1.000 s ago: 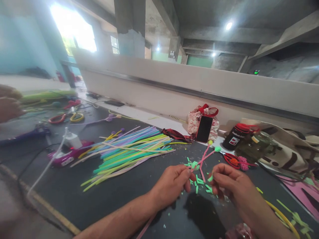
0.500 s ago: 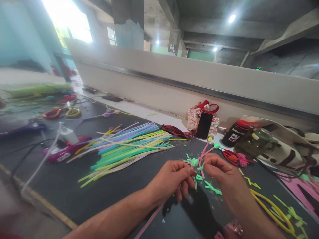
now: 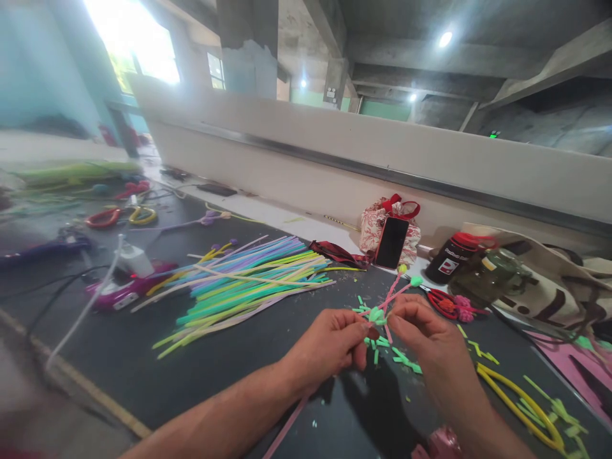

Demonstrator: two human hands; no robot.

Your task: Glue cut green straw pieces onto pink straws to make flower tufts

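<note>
My left hand (image 3: 332,341) is closed in a pinch on a pink pipe cleaner stem (image 3: 287,428), which runs down toward the table's front edge. At its tip, a light green pipe cleaner bud (image 3: 377,315) sticks out past my fingertips. My right hand (image 3: 428,328) is closed too, its thumb and forefinger pinching the bud's right side at a small green piece, mostly hidden by the fingers. Just beyond lie pink stems with a green bud (image 3: 415,281) and a yellow bud (image 3: 402,269). Short green pipe cleaner cuttings (image 3: 406,360) are scattered beneath my hands.
Left of my hands lies a pile of coloured pipe cleaners (image 3: 253,280). Behind stand a phone (image 3: 391,242), a patterned bag (image 3: 373,226) and a dark bottle (image 3: 447,258). Red-handled pliers (image 3: 442,303) and a yellow loop (image 3: 521,408) lie right. A power strip (image 3: 127,290) is far left.
My right fingertips have brought the small green piece up against the bud. My left hand's lower fingers have curled in. The camera view has shifted slightly.
</note>
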